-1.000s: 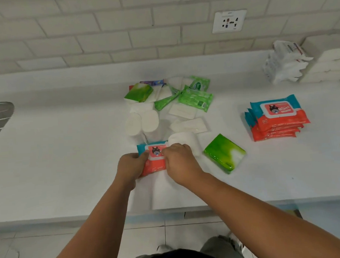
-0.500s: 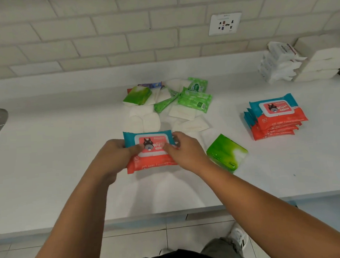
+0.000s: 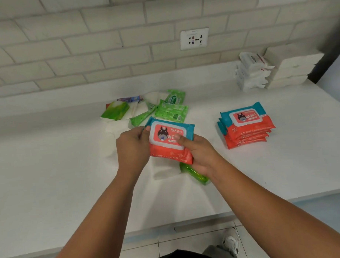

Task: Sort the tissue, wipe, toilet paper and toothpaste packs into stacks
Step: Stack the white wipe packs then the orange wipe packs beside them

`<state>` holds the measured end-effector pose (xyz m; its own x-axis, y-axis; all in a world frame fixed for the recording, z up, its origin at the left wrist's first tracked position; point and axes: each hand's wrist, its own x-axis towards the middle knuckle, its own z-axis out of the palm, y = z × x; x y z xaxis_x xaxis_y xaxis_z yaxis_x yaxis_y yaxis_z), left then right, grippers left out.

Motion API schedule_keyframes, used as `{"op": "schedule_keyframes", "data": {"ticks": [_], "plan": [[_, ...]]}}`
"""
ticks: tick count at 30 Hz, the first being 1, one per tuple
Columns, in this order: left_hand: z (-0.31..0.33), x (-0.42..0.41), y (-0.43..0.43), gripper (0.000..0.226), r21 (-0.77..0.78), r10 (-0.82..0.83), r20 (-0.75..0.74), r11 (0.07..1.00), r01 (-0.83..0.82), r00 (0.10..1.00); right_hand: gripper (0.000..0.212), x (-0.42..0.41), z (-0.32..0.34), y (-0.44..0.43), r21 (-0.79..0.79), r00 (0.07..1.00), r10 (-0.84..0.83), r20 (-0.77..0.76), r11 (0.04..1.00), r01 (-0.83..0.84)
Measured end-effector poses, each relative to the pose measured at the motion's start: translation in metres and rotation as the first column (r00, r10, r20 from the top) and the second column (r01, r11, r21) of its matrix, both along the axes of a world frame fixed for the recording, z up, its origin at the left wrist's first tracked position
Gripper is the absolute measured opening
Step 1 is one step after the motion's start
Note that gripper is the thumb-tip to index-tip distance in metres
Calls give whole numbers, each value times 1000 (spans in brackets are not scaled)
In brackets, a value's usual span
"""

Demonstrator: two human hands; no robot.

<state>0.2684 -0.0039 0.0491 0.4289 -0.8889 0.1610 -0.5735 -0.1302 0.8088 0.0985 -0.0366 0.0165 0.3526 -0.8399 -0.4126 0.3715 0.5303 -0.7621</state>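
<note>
You hold the baby wipes pack (image 3: 171,142) above the counter (image 3: 51,171), near the middle, label side up. Your left hand (image 3: 133,147) grips its left end with curled fingers, and your right hand (image 3: 199,155) pinches the right end, thumb on the lid. I think this level hold keeps it flat for the stack of wipes packs (image 3: 246,126) at the right. A green tissue pack (image 3: 194,174) lies under your right wrist; the unsorted pile (image 3: 170,109) lies farther back.
</note>
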Motion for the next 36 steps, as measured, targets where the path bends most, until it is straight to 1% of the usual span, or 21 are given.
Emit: {"op": "schedule_keyframes", "data": {"ticks": [2, 3, 4, 5, 7, 8, 10, 12, 14, 17, 19, 20, 22, 24, 26, 29, 31, 33, 36], "plan": [[1, -23, -11, 34, -47, -33, 138, 998, 40, 990, 47, -25, 2, -7, 10, 1000, -17, 4, 1000, 17], [2, -34, -16, 36, -58, -39, 161, 997, 49, 986, 43, -36, 3, -10, 11, 1000, -26, -2, 1000, 26], [2, -42, -21, 37, -60, -45, 148, 997, 54, 988, 40, -47, 3, -13, 12, 999, -37, -8, 999, 37], [2, -54, -28, 36, -50, -53, 99, 997, 58, 994, 39, -61, 4, -17, 10, 999, -50, -7, 999, 50], [4, -75, -43, 29, -20, -58, -47, 998, 57, 997, 40, -85, 5, -22, -15, 998, -60, -8, 998, 59], [5, -88, -51, 29, -9, -61, -85, 998, 60, 995, 41, -98, 5, -26, -33, 998, -58, -20, 998, 57], [6, -115, -65, 34, 5, -77, -66, 997, 77, 995, 40, -121, 7, -32, -52, 997, -65, -39, 997, 62], [7, -142, -78, 38, 7, -81, 10, 997, 81, 997, 40, -146, 8, -42, -72, 995, -77, -61, 995, 73], [6, -164, -89, 38, 7, -78, 50, 997, 78, 996, 41, -167, 10, -53, -88, 990, -92, -106, 993, 83], [2, -198, -107, 39, 0, -89, 54, 996, 89, 995, 41, -201, 15, -72, -76, 988, -97, -121, 993, 89], [-1, -216, -117, 39, -16, -74, 31, 997, 75, 997, 38, -221, 18, -83, -72, 990, -71, -122, 995, 63], [-2, -225, -122, 40, -25, -65, 19, 998, 65, 998, 40, -231, 18, -89, -70, 989, -54, -134, 996, 45], [-8, -239, -129, 41, -40, -45, -3, 998, 45, 999, 45, -248, 21, -101, -77, 984, -16, -180, 997, 2], [-14, -250, -133, 40, -40, -23, -44, 999, 21, 999, 42, -260, 24, -112, -107, 967, 4, -255, 994, -32], [-21, -258, -138, 38, -25, 3, -66, 1000, -5, 998, 36, -267, 27, -122, -147, 932, -17, -362, 988, -39], [-28, -266, -143, 34, 9, 44, -17, 999, -44, 999, 28, -266, 24, -134, -205, 866, -83, -493, 978, -23], [-28, -271, -146, 32, 23, 76, 38, 997, -76, 996, 27, -265, 18, -140, -218, 841, -108, -530, 976, -12], [-28, -274, -149, 34, 26, 105, 60, 994, -107, 993, 29, -263, 14, -144, -221, 819, -104, -564, 975, -28], [-30, -273, -152, 37, 42, 148, 72, 988, -152, 986, 26, -263, 13, -150, -244, 821, -110, -560, 969, -37]]}}
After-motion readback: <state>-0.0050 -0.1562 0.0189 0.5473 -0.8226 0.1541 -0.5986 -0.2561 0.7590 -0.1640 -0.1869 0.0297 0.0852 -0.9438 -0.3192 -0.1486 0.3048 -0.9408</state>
